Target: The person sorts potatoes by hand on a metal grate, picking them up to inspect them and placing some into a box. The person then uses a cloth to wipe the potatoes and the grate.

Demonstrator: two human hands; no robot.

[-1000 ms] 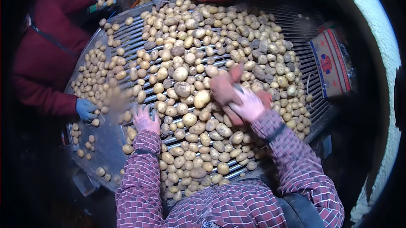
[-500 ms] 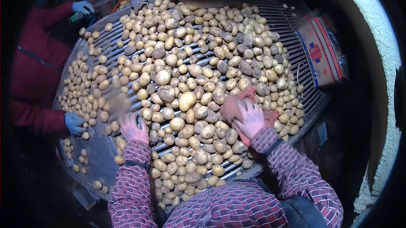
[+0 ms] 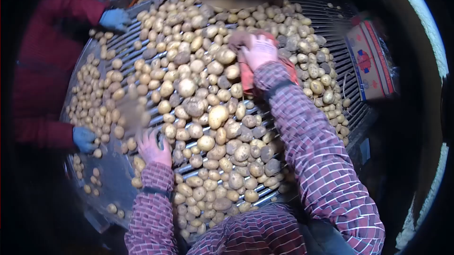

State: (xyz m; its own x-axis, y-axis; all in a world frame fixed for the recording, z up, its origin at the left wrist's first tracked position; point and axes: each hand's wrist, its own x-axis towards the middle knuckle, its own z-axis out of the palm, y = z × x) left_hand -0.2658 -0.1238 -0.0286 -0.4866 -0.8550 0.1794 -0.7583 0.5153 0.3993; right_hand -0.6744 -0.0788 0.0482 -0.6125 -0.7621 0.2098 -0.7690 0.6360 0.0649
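While potatoes (image 3: 208, 113) cover the roller table (image 3: 340, 73) | right hand (image 3: 259, 51) far out, clamped on red cloth (image 3: 247, 76) | left hand (image 3: 152, 148) spread open among near-edge potatoes | progress: heap largely unsorted, much left; co-worker's gloved hand (image 3: 85, 138) beside smaller ones

tan-yellow potatoes (image 3: 218, 115) | reddish-brown cloth (image 3: 246, 73) | red-and-white checked shirt sleeve (image 3: 321, 160) | blue gloves (image 3: 85, 138) on co-worker | red-and-white printed cardboard box (image 3: 371, 61) | grey metal roller bars (image 3: 340, 66)

Potato-sorting line: potatoes (image 3: 208, 113) on rollers (image 3: 338, 73)
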